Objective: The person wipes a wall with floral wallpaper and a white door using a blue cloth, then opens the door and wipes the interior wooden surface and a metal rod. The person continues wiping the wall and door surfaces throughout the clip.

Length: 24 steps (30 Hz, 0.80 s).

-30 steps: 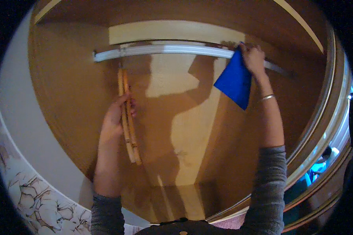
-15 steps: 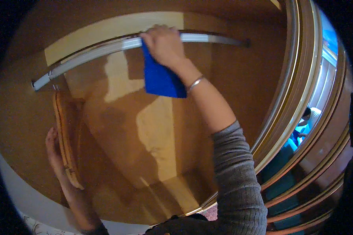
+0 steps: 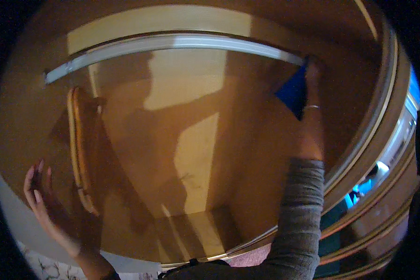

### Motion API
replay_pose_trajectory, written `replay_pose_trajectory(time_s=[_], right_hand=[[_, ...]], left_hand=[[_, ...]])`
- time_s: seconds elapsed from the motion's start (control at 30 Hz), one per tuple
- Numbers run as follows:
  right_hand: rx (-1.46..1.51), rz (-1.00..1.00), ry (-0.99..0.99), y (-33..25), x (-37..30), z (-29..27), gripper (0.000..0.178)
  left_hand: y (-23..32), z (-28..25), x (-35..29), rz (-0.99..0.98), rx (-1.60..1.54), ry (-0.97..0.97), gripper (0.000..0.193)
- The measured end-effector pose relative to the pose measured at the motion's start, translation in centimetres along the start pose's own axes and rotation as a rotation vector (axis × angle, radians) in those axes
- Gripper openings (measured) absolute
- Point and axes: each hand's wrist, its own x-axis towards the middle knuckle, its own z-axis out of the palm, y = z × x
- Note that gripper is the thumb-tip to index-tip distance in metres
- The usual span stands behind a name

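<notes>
My right hand (image 3: 314,70), in shadow and slightly blurred, is at the right end of the silver hanging rail (image 3: 172,42). A blue cloth (image 3: 294,93) hangs from its grip, one corner pointing down. At the left, what look like wooden clothes hangers (image 3: 74,140) hang edge-on below the rail; how they are attached does not show clearly. My left hand (image 3: 42,196) is beside the hangers' lower end, apart from them, with its fingers spread and nothing held.
Brown panels form the wardrobe interior (image 3: 247,149), with my shadow falling across its back (image 3: 198,154). Curved-looking door frames (image 3: 387,112) stand close on the right. Beyond them, a person in light clothing (image 3: 380,172) shows in the gap. A patterned surface (image 3: 51,268) is at the lower left.
My right hand has moved with the blue cloth from the rail's middle to its right end. My left hand has come away from the hangers, down and to the left, and opened.
</notes>
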Motion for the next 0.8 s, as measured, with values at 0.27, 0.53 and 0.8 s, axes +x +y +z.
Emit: replay_pose_trajectory(time_s=[0.27, 0.53, 0.8], right_hand=[[-0.145, -0.187, 0.195, 5.8, 2.1, 6.3, 0.033], [0.273, 0.105, 0.067, -15.7, 0.9, -3.1, 0.039], [0.650, -0.402, 0.040, -40.4, -1.8, -15.2, 0.039]], left_hand=[[-1.2, -2.1, 2.3, 0.041, 0.054, -0.090, 0.044], [-2.4, 2.0, 8.1, 0.253, 0.318, -0.201, 0.043], [-4.0, 17.4, 18.4, 0.677, 0.794, -0.696, 0.042]])
